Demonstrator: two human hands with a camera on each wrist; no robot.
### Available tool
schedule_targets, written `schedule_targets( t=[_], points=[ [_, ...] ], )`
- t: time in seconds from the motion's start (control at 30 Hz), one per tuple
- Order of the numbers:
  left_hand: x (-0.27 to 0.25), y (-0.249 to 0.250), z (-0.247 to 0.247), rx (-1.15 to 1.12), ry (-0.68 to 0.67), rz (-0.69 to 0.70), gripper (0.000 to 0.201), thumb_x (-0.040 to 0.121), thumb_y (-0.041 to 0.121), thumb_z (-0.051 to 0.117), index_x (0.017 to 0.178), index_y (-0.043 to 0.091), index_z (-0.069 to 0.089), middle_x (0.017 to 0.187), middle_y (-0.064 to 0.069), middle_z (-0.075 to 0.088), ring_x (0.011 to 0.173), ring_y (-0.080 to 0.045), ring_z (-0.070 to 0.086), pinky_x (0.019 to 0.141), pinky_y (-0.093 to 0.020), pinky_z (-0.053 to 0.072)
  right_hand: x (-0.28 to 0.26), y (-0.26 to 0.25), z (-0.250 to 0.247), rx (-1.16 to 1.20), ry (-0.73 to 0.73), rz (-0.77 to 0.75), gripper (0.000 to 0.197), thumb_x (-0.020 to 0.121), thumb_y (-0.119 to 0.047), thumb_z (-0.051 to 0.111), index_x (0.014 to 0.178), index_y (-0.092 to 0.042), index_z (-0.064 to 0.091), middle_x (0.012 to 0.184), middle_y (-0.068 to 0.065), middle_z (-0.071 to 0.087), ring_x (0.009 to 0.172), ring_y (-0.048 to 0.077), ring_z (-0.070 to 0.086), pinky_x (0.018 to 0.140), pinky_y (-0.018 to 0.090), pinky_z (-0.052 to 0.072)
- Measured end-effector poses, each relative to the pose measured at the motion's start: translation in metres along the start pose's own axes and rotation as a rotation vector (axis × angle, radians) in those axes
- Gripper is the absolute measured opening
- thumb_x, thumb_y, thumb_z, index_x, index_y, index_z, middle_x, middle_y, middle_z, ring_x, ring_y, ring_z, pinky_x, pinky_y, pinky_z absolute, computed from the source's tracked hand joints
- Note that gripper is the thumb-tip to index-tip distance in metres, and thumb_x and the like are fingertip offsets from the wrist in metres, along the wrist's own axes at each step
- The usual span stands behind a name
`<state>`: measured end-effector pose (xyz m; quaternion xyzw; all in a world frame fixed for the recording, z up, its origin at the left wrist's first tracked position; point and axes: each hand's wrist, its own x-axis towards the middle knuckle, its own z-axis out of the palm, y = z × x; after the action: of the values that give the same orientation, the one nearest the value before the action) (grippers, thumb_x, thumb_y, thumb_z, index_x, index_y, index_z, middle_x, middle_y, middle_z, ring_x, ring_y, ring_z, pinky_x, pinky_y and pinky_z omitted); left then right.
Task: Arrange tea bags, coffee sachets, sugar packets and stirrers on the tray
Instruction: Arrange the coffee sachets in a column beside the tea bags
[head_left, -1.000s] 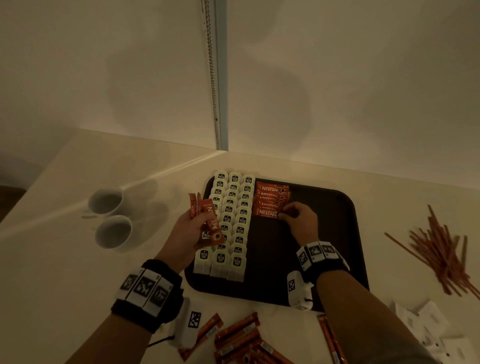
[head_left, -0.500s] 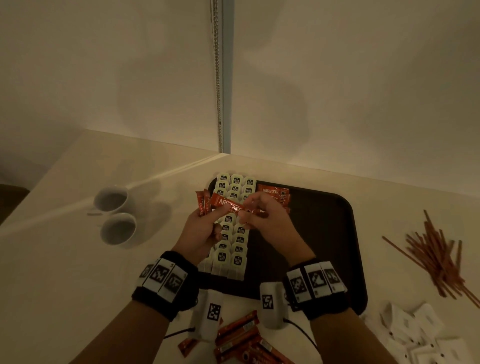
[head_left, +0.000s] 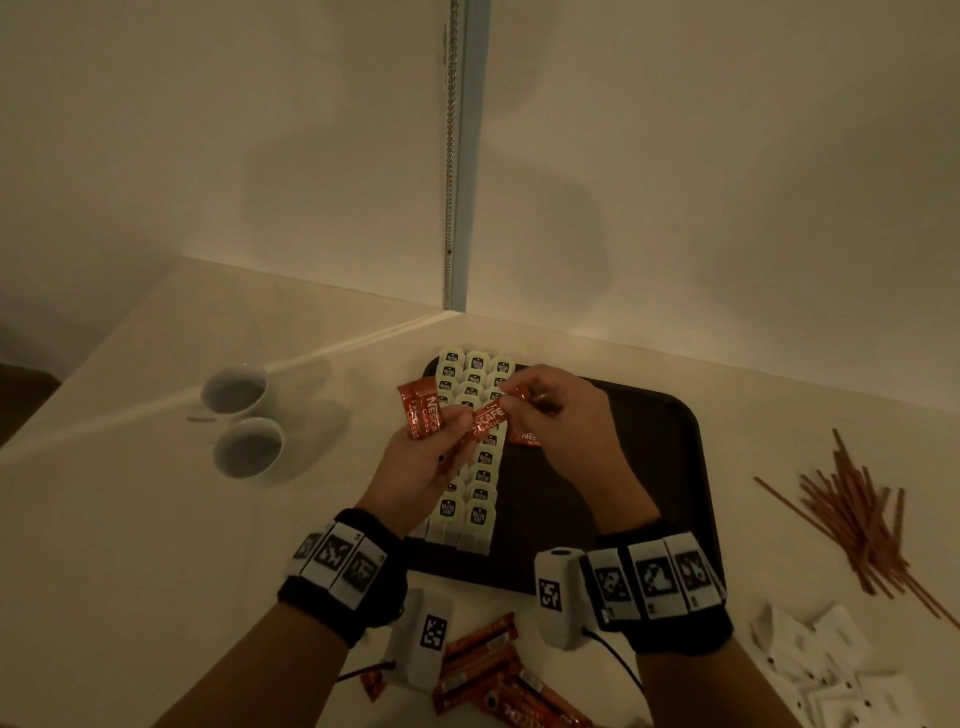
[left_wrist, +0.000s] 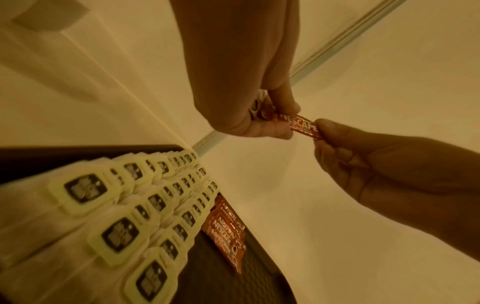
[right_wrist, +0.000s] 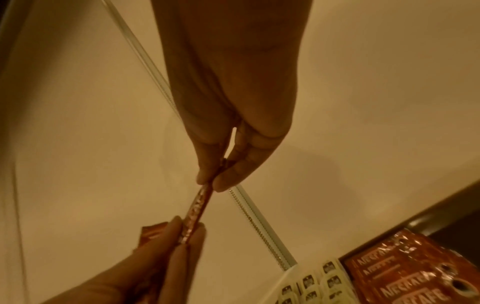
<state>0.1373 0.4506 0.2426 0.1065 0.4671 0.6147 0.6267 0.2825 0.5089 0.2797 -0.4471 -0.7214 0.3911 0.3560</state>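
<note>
Over the tea bags (head_left: 480, 470), both hands hold one red coffee sachet (head_left: 488, 420) between them. My left hand (head_left: 452, 434) pinches its left end and also grips a few more sachets (head_left: 422, 415) standing upright. My right hand (head_left: 522, 402) pinches the right end. The left wrist view shows the shared sachet (left_wrist: 298, 125) stretched between the two hands, and in the right wrist view it (right_wrist: 195, 207) appears edge-on. The tea bags lie in three rows on the left of the dark tray (head_left: 654, 467). A short stack of coffee sachets (left_wrist: 226, 228) lies beside them, partly hidden under my right hand.
Two white cups (head_left: 239, 389) (head_left: 250, 447) stand left of the tray. Brown stirrers (head_left: 857, 509) lie piled at the right, with white sugar packets (head_left: 821, 670) near them. Loose coffee sachets (head_left: 488, 670) lie at the table's front edge. A wall corner runs close behind the tray.
My right hand left the stack of sachets on the tray and rose to my left hand. It took the free end of one sachet held there.
</note>
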Motion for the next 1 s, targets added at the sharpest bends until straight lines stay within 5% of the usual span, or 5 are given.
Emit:
schedule_targets(
  t=[0.3, 0.47, 0.6, 0.73, 1.0],
  points=[
    [0.002, 0.016, 0.005, 0.147, -0.001, 0.269, 0.010, 0.080, -0.001, 0.066, 0.087, 0.007, 0.069, 0.084, -0.006, 0.074, 0.084, -0.019, 0.071, 0.071, -0.021, 0.056, -0.005, 0.012, -0.010, 0.219, -0.017, 0.155, 0.009, 0.083, -0.008, 0.066, 0.092, -0.010, 0.065, 0.094, 0.007, 0.067, 0.088, 0.020, 0.066, 0.074, 0.035, 0.059],
    [0.003, 0.017, 0.006, 0.212, -0.022, 0.262, 0.010, 0.082, -0.002, 0.064, 0.085, 0.006, 0.069, 0.081, -0.003, 0.074, 0.075, -0.013, 0.071, 0.066, -0.016, 0.054, -0.006, 0.013, -0.014, 0.246, -0.089, 0.170, 0.011, 0.085, -0.004, 0.063, 0.086, -0.014, 0.057, 0.097, 0.009, 0.063, 0.086, 0.019, 0.065, 0.069, 0.023, 0.057],
    [0.003, 0.017, 0.001, 0.302, 0.026, 0.216, 0.010, 0.084, 0.015, 0.066, 0.091, 0.008, 0.069, 0.073, -0.002, 0.072, 0.071, -0.014, 0.070, 0.063, -0.020, 0.056, -0.005, 0.031, -0.026, 0.150, -0.112, 0.184, 0.010, 0.082, -0.010, 0.067, 0.085, -0.011, 0.058, 0.095, 0.013, 0.065, 0.088, 0.025, 0.065, 0.077, 0.032, 0.057],
    [0.007, 0.016, -0.013, 0.437, 0.226, 0.158, 0.021, 0.087, 0.034, 0.064, 0.080, 0.015, 0.066, 0.047, 0.006, 0.043, 0.044, -0.012, 0.044, 0.044, -0.022, 0.042, -0.008, 0.073, -0.042, 0.041, -0.013, 0.351, 0.012, 0.079, -0.013, 0.070, 0.087, -0.013, 0.061, 0.095, 0.002, 0.066, 0.087, 0.015, 0.064, 0.071, 0.022, 0.051],
    [0.014, 0.012, -0.024, 0.465, 0.163, 0.077, 0.023, 0.091, 0.020, 0.059, 0.071, 0.019, 0.048, 0.053, 0.002, 0.029, 0.042, -0.010, 0.024, 0.038, -0.020, 0.023, -0.017, 0.145, -0.029, -0.138, -0.049, 0.597, 0.015, 0.080, -0.011, 0.070, 0.092, -0.014, 0.061, 0.093, -0.009, 0.059, 0.084, 0.005, 0.058, 0.059, 0.012, 0.038]
  ],
)
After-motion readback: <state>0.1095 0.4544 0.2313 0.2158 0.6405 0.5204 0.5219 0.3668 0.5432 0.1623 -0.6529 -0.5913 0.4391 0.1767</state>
